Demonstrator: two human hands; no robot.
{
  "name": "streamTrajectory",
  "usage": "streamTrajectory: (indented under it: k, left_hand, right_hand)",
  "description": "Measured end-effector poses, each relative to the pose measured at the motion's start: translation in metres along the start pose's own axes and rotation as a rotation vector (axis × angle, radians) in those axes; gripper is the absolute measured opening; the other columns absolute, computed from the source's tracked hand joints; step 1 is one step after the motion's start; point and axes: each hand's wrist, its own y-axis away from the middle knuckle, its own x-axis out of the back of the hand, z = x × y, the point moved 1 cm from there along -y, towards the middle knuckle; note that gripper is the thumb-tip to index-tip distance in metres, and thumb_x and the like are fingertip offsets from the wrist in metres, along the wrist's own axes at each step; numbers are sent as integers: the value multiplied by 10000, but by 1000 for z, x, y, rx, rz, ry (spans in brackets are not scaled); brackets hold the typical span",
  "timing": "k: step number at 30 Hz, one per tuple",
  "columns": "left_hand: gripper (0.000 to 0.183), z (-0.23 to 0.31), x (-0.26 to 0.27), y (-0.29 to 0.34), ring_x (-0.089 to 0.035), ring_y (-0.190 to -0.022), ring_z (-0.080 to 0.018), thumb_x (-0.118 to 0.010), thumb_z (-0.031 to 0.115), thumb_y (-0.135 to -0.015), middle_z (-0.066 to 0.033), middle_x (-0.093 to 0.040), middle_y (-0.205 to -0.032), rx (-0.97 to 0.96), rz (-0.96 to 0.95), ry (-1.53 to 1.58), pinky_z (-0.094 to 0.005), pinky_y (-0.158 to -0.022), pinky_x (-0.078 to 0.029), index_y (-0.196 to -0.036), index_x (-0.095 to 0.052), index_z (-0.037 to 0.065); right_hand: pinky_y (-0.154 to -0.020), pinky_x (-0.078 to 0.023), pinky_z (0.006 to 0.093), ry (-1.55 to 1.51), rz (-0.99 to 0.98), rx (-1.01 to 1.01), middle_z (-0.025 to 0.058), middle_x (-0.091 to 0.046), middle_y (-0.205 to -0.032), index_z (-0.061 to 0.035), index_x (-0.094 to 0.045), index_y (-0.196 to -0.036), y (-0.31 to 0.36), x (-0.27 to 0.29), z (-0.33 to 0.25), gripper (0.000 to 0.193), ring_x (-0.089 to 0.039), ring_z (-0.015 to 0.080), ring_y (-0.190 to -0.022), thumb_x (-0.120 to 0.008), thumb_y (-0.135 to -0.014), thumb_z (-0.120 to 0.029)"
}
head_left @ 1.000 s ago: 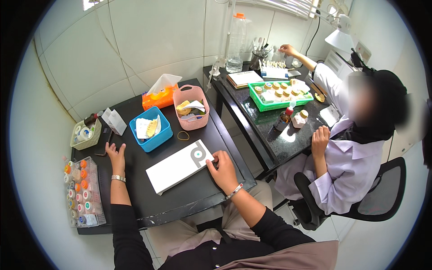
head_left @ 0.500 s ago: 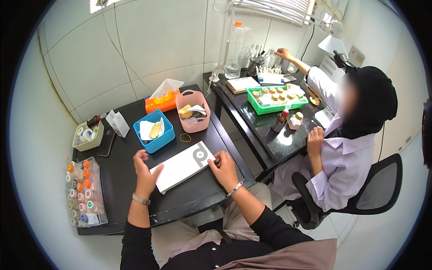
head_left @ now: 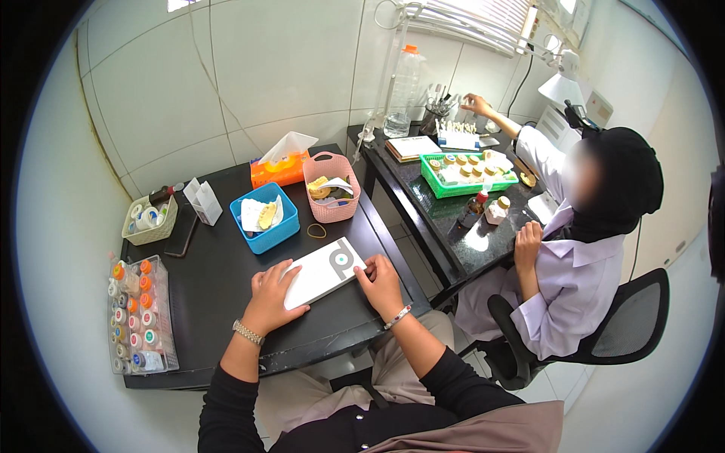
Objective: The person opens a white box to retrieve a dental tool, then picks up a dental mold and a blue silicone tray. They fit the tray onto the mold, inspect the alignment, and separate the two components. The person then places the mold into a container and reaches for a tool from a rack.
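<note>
A flat white box (head_left: 321, 278) with a grey printed emblem lies at a slant on the black desk, between my two hands. Its left end is covered by my left hand (head_left: 275, 297), fingers bent over the far side and thumb along the near edge. My right hand (head_left: 379, 285) grips the right end, the thumb on the top near the corner and the fingers curled at the edge. Just beyond the box are a tan rubber band (head_left: 317, 230), a blue basket (head_left: 266, 239) with a yellowish dental cast on white paper, and a pink basket (head_left: 332, 209) with similar pieces.
A clear rack (head_left: 160, 317) of several capped bottles, a cream basket (head_left: 149, 231), a phone (head_left: 181, 235), a white folded card (head_left: 202, 201) and an orange tissue pack (head_left: 279, 170) stand around. To the right, a person (head_left: 563, 279) sits at another desk with a green tray (head_left: 464, 189).
My left hand has moved from the box's left edge to over its end, and the box has shifted slightly right. The view has shifted a little.
</note>
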Motion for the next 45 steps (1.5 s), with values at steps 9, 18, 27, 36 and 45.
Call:
streamTrajectory:
  k: [9, 18, 27, 36, 45]
  left_hand:
    - [720, 2, -5, -2, -405, -1240, -280, -767, 398, -654, -121, -431, -1367, -22, 30, -57, -475, -996, -263, -1269, -515, 121]
    - [695, 8, -1, -9, -402, -1251, -278, -754, 419, -674, -117, -436, -1365, -17, 6, -56, -475, -1001, -257, -1259, -519, 125]
    - [683, 2, -1, -2, -408, -1243, -277, -749, 426, -678, -113, -438, -1367, -6, 11, -34, -466, -1002, -262, -1254, -533, 128]
    - [614, -2, 2, -2, -438, -1217, -266, -717, 425, -726, -84, -464, -1348, 6, 20, 23, -445, -1007, -270, -1239, -552, 132]
    - [541, -4, 5, -3, -444, -1218, -249, -689, 390, -769, -86, -479, -1336, 25, -10, 75, -442, -1014, -266, -1222, -565, 122]
  right_hand:
    - [-775, -486, 387, -82, -108, 45, 137, -569, -992, -27, -270, -1370, -116, 28, -5, 778, -569, 255, -861, -728, -760, -177]
    - [-483, -457, 263, 233, -20, -101, 74, -678, -779, -146, -208, -1462, -304, 108, -35, 771, -567, 109, -542, -647, -828, -161]
    - [-748, -479, 353, 133, -461, 42, 145, -601, -887, 19, -481, -1177, -61, 39, -23, 492, -598, 240, -833, -666, -847, -295]
    - [-775, -367, 356, 415, -220, 231, 68, -513, -937, -48, -528, -1091, 13, 26, -7, 377, -499, 252, -894, -676, -807, -249]
    - [-783, -379, 393, 417, -245, 220, 99, -511, -964, -34, -532, -1087, 10, 23, -6, 372, -502, 276, -917, -653, -802, -241]
